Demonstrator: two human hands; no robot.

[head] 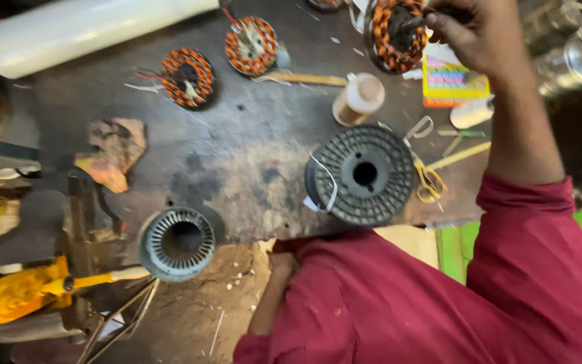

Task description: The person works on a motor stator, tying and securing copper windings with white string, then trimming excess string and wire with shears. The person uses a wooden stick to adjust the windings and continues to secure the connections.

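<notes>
Neither of my hands is in view. A person in a red shirt [399,303] leans over a dark, worn workbench [237,148]; their dark hair shows at the right edge. One of their hands [479,34] reaches to the far right and its fingers pinch the rim of a copper-wound stator [399,34]. Their other forearm [271,290] hangs below the bench's near edge, its hand hidden. Two more copper-wound stators [188,76] [251,45] lie at the back of the bench.
A bare steel stator core [178,243] sits at the near left edge. A black plastic spool [365,174], a beige thread spool [358,99], yellow-handled scissors [428,178], a coloured packet [453,81] and a white roll [82,27] lie around. A yellow tool [15,293] is at left.
</notes>
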